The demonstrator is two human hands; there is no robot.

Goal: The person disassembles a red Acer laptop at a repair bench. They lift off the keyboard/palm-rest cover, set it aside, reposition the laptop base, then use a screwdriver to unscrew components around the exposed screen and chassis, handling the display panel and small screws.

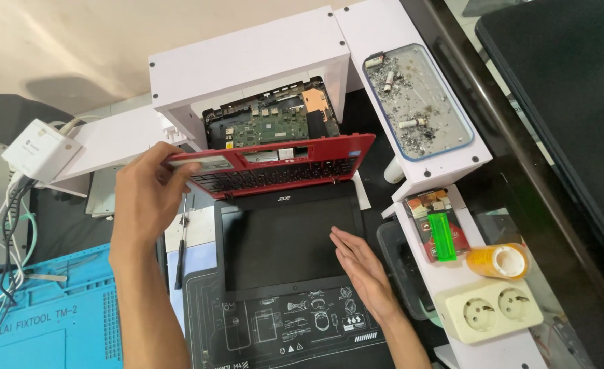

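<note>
The left hand (pixel 145 198) clenches the left end of the red keyboard cover (pixel 274 167), fingers over its top face and thumb beneath, so the grip sits at one extreme of the part. The cover's long axis runs left to right, roughly parallel to the far edge of the worktop (pixel 520 171), and nearly all of its length stretches away to the right of the grip. It is tilted, its far edge raised toward the white shelf (pixel 247 61) and its near edge touching or just above the hinge line of the black laptop screen (pixel 288 239), which lies flat on the black repair mat (pixel 281 328).

The right hand (pixel 360 270) is released, lying flat with fingers straight on the screen's lower right part; it holds nothing. It is the nearer hand to the cover's free right end, though well apart from it.

Behind the cover, the exposed circuit board (pixel 268 126) sits in the laptop base under the shelf. A screwdriver (pixel 180 253) lies just left of the screen, below the left hand. Toward the right edge stand a tray of screws (pixel 418 102), a green lighter (pixel 442 236), a roll of tape (pixel 500 261) and a socket strip (pixel 489 307).
</note>
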